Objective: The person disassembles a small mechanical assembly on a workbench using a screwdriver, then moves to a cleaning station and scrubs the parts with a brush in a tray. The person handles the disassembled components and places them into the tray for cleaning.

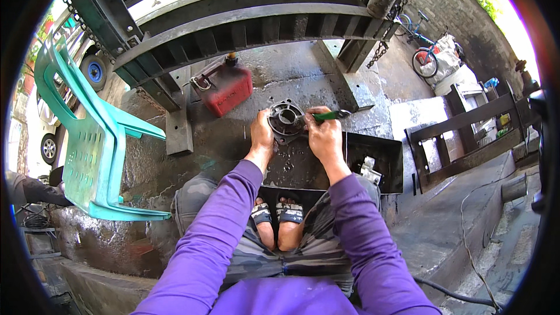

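Observation:
Above a dark tray [312,170], my left hand [262,133] is closed around the left side of a round, flanged metal housing [286,128]. The housing has a ring-shaped opening in its middle and looks dark and wet. My right hand [325,137] is closed on a slim tool with a green handle [325,116], whose dark end points out to the right. The tool's working end, by the housing's right side, is hidden by my fingers. Liquid shows on the tray's bottom, and a pale metal piece [370,170] lies in its right part.
Beyond my hands stands a red jerrycan [228,90], under a heavy steel press frame [256,26] spanning the far side. Green plastic chairs [96,146] are at left. A dark metal frame [466,140] and a cable [466,245] lie at right. A blue bicycle [424,52] stands farther back.

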### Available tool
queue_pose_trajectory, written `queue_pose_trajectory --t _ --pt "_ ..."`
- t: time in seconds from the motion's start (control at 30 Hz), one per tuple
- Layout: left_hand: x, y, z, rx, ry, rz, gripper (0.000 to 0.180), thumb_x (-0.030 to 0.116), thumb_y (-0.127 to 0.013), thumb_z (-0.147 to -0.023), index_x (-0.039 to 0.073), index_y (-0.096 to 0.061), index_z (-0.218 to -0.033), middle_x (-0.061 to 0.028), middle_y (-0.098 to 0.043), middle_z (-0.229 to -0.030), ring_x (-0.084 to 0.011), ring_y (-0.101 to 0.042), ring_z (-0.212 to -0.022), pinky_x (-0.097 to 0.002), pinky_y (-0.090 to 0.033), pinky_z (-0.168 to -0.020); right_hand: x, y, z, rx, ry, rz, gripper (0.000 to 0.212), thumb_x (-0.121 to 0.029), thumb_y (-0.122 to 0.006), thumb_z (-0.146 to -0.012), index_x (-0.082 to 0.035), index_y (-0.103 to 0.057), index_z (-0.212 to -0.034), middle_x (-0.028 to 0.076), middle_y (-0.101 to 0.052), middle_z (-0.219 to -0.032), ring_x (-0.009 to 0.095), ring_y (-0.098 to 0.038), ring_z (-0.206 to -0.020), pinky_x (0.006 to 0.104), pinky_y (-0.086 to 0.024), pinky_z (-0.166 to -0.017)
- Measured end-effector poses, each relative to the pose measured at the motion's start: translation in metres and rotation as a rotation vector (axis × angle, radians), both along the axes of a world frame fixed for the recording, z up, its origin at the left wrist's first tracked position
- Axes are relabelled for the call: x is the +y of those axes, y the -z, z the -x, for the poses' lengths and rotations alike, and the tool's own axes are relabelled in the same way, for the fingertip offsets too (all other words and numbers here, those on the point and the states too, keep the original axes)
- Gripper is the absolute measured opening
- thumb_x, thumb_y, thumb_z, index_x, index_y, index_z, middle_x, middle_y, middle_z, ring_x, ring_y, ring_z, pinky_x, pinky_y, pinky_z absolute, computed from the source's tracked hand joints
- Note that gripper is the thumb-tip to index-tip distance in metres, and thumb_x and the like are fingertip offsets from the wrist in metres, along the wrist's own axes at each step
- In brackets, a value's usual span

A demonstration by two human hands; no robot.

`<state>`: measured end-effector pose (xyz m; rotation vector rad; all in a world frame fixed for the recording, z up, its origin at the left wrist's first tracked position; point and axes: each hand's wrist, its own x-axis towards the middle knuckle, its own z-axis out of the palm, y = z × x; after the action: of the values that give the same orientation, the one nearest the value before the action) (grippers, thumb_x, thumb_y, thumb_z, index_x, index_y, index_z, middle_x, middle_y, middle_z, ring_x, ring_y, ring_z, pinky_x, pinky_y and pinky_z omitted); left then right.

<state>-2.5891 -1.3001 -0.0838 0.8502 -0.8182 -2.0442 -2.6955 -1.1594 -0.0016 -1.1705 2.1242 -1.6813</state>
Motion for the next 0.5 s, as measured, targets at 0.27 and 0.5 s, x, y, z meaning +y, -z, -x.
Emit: queue_pose_trajectory --t 0.27,0.5 --pt "0.010 0.005 -0.001 0.105 0.188 -0.028 0.037 0.034 -0.051 -0.104 0.003 -0.071 -0.110 -0.0072 -0.075 -0.104 -0.0182 -0.070 -0.090 -0.0332 -0.056 -0.084 -0.001 -0.002 0.016 -0.134 -0.021 -0.107 0.013 -0.011 -0.072 -0.099 0.001 -0.068 -0.103 0.008 -0.071 -0.082 0.015 -0.065 -0.067 0.0305 -0.052 -0.064" --pt "0.016 -0.019 -0.007 -0.162 0.171 0.340 0.035 0.028 -0.052 -0.103 -0.003 -0.069 -0.103 -0.0111 -0.073 -0.095 -0.0194 -0.065 -0.090 -0.0345 -0.050 -0.086 -0.001 0.014 0.018 -0.051 0.064 -0.226 0.014 -0.011 -0.072 -0.098 0.001 -0.068 -0.101 0.006 -0.070 -0.079 0.013 -0.063 -0.066 0.0297 -0.050 -0.062"
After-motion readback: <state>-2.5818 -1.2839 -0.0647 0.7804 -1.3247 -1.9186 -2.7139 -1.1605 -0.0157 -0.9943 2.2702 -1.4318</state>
